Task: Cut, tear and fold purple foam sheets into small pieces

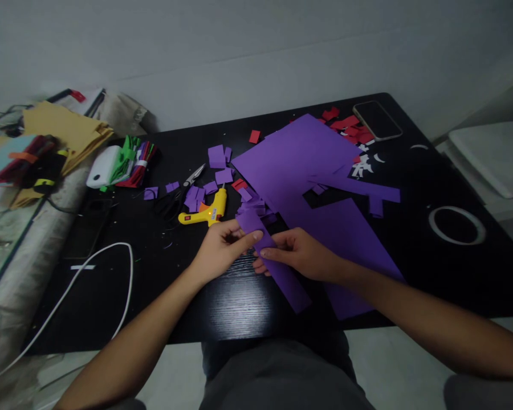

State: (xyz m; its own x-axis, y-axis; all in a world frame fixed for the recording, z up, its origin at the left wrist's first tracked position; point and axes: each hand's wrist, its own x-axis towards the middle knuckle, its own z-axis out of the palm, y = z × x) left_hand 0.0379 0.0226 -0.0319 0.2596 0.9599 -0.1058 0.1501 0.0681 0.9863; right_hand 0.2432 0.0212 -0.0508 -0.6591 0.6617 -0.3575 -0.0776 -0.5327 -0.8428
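A long purple paper strip [284, 280] slants between my two hands above the black table. My left hand [224, 245] pinches its upper part, thumb on top and fingers beneath. Just below that, my right hand [297, 250] grips the same strip, its thumb pressed on the face and fingers behind. Right behind my left hand lies a yellow glue gun [207, 212], its nozzle pointing away. Small purple paper pieces [253, 202] are heaped past the strip's upper end. Large purple sheets [299, 154] spread to the right, one partly under my right forearm.
Scissors [175, 196] lie left of the glue gun. A phone [378, 119] and red scraps [353, 128] sit at the back right, a tape roll [456, 225] at the right. A white cable [130, 273] loops over the left side, near bundled coloured strips [130, 162].
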